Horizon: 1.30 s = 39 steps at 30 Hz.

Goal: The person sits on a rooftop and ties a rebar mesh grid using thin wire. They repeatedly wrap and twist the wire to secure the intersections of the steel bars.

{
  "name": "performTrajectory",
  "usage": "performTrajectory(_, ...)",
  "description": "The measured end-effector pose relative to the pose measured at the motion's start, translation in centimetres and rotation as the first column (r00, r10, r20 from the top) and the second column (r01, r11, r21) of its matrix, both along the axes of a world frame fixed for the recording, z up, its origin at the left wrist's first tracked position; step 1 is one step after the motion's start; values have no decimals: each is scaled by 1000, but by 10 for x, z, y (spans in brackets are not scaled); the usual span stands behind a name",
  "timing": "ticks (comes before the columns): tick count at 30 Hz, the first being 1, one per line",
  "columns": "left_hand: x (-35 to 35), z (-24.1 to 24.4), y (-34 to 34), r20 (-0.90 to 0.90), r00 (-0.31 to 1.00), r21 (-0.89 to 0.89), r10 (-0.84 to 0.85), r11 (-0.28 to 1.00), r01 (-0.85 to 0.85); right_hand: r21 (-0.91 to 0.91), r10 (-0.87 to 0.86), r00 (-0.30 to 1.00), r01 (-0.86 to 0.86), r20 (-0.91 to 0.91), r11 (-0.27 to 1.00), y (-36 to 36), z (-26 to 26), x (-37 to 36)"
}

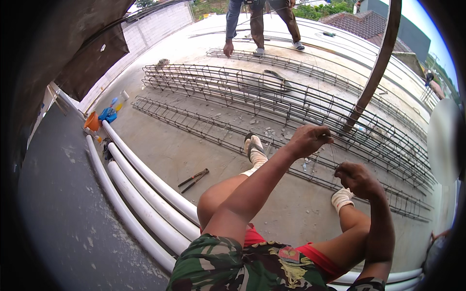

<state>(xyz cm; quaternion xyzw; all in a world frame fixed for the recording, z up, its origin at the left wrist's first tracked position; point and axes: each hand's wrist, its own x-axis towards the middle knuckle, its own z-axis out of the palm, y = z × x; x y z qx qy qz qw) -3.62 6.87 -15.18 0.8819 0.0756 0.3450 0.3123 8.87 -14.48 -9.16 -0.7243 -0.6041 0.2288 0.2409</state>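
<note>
A thin wire (333,154) runs between my two hands, above the long rebar cage (218,136) that lies between my feet. My left hand (309,140) pinches the wire's upper end, with the fingers closed. Lower and to the right, my right hand (358,180) grips the other end near the cage. Past them, more rebar cages (233,80) lie side by side or stacked on the concrete. On the floor left of my knee rests a pair of end-cutting nippers (193,180) with orange and black handles, its handles apart.
White plastic pipes (145,203) lie along the left wall, near an orange bucket (93,122) and a blue bag (108,115). A slanted wooden post (378,69) stands among the cages. A co-worker (256,25) bends over a farther cage (269,60). Rubble dots the floor.
</note>
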Motion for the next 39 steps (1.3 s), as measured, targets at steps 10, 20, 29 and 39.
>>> performTrajectory(10, -19, 8, 8, -51, 999, -182, -6, 983, -3, -29, -142, 982, 139, -126, 990, 0, -4, 14)
performTrajectory(20, -5, 4, -20, -246, 967, -277, 61, 952, -131, 394, -200, 919, 53, 340, 918, 17, -44, 0)
performTrajectory(29, -13, -10, 9, -170, 985, -312, 33, 946, -85, 27, 138, 990, -137, -27, 990, -1, 4, 10)
performTrajectory(39, -16, 3, 16, -22, 996, -202, 90, 975, -92, 45, -44, 834, 82, -550, 996, -25, 25, 40)
